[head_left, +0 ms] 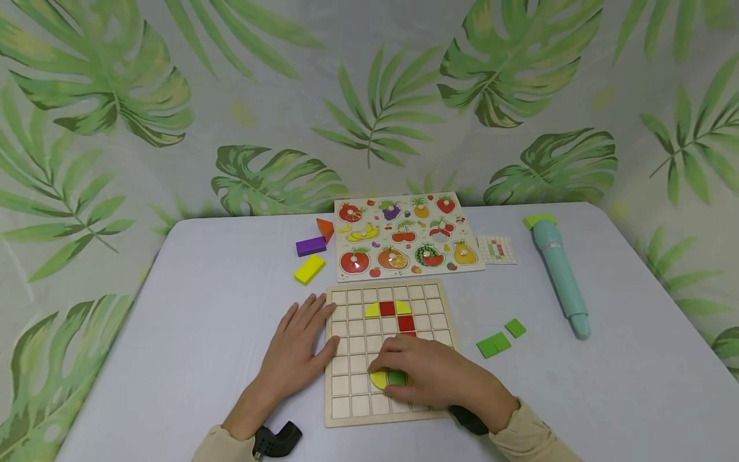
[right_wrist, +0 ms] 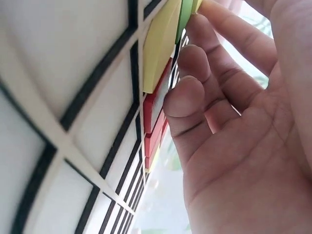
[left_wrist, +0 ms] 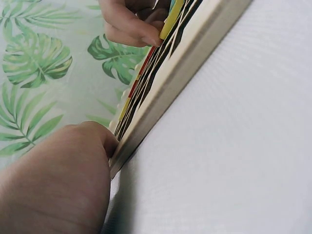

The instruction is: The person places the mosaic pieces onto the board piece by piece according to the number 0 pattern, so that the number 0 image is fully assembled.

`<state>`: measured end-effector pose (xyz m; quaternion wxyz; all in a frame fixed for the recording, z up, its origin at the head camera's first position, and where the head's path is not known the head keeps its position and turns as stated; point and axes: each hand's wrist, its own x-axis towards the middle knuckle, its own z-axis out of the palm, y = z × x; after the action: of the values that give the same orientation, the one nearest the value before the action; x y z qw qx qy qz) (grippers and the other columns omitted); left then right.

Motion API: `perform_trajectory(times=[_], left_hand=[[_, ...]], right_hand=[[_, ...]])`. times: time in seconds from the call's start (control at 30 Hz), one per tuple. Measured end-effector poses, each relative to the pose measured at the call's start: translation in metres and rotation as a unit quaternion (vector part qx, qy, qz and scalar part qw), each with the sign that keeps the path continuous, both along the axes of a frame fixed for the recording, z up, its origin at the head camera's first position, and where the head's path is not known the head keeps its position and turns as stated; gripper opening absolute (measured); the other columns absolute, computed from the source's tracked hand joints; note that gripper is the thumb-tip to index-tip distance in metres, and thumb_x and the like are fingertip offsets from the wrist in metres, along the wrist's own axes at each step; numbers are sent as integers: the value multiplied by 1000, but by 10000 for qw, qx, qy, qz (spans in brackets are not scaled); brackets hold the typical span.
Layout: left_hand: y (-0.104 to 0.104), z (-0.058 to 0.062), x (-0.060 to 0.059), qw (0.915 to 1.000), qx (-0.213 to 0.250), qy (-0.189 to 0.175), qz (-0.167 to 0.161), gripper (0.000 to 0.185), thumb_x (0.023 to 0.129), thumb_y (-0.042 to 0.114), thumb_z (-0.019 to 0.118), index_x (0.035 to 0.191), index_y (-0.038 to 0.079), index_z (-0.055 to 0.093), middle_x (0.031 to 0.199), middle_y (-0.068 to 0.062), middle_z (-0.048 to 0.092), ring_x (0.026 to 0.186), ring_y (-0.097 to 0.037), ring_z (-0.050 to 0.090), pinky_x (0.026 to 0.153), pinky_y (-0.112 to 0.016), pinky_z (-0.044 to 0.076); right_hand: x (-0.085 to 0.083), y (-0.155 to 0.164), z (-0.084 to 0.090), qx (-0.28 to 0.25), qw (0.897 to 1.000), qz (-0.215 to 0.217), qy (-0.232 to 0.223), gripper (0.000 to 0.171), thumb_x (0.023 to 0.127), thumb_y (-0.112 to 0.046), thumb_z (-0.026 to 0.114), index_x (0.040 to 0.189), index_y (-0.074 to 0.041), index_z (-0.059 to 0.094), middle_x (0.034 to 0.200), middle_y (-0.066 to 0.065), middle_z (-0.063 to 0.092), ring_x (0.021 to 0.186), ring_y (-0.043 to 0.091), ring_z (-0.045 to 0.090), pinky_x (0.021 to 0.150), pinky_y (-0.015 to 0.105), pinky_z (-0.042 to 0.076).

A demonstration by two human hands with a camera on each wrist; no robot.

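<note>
No writing can be read on any of the things here. Nearest to the person, the wooden grid board [head_left: 388,353] lies flat on the table [head_left: 202,333]. The right hand [head_left: 430,375] rests on the lower part of the board, its fingers bent down over a green tile [head_left: 396,377] that sits beside a yellow tile [head_left: 378,380]; whether the fingers really pinch the green tile I cannot tell. At 9 o'clock from it, the left hand [head_left: 297,350] lies flat with the fingers straight and a little apart, touching the left edge of the board. Red tiles [head_left: 397,314] stand higher in the grid. At 3 o'clock, loose green tiles [head_left: 500,339] lie on the table. Farther, at 12 o'clock, is a fruit puzzle [head_left: 407,236], with coloured blocks [head_left: 312,253] at 11 o'clock and a teal pen-like tool [head_left: 559,273] at 2 o'clock.
</note>
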<state>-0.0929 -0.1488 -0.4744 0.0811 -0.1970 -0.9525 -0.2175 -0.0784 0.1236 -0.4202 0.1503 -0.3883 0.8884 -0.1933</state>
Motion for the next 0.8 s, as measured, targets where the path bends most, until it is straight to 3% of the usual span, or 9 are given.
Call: perform_trajectory(times=[0.33,0.53,0.8], left_hand=[[-1,1,-1,9999,-57,-134,26,60,99,39,60,152,12,51,164,-9,41,155,-28,31,128,-51,19],[-1,1,0,9999,-29,-149,6,60,99,39,60,152,12,51,164,-9,40,156,-29,30,128,-51,18],[0,-1,-1,10000,-10,58,-16,59,98,37,63,150,11,53,162,-10,44,153,-30,34,127,-53,22]], right_hand=[[1,3,1,-50,10000,35,66,29,94,-35,75,123,-32,73,117,-18,65,109,2,59,95,28,56],[1,13,8,-144,9997,-170,41,33,95,-33,74,128,-27,71,116,-16,67,103,3,59,94,29,56],[-6,36,17,-226,9989,-406,32,38,94,-29,76,131,-25,70,126,-13,67,117,9,60,101,37,55]])
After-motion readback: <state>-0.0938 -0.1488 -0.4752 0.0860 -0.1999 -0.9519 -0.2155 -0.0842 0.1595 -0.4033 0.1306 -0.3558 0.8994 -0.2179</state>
